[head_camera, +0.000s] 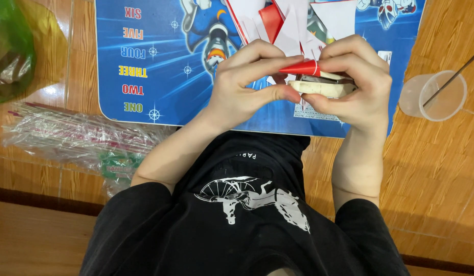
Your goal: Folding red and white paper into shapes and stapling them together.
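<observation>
My left hand [242, 84] pinches one end of a small rolled red paper piece [299, 68] between thumb and fingers. My right hand [357, 82] grips a cream-coloured stapler-like tool [321, 88] just under the roll, and its fingers also touch the roll's other end. Both hands meet above the near edge of a blue printed board [160, 76]. Cut red and white paper pieces [288, 23] lie on the board just beyond my hands.
A clear plastic cup [435, 97] with a thin stick in it stands on the wooden floor at the right. A plastic bag of thin sticks [73, 138] lies at the left, with a green plastic bag [9, 51] behind it.
</observation>
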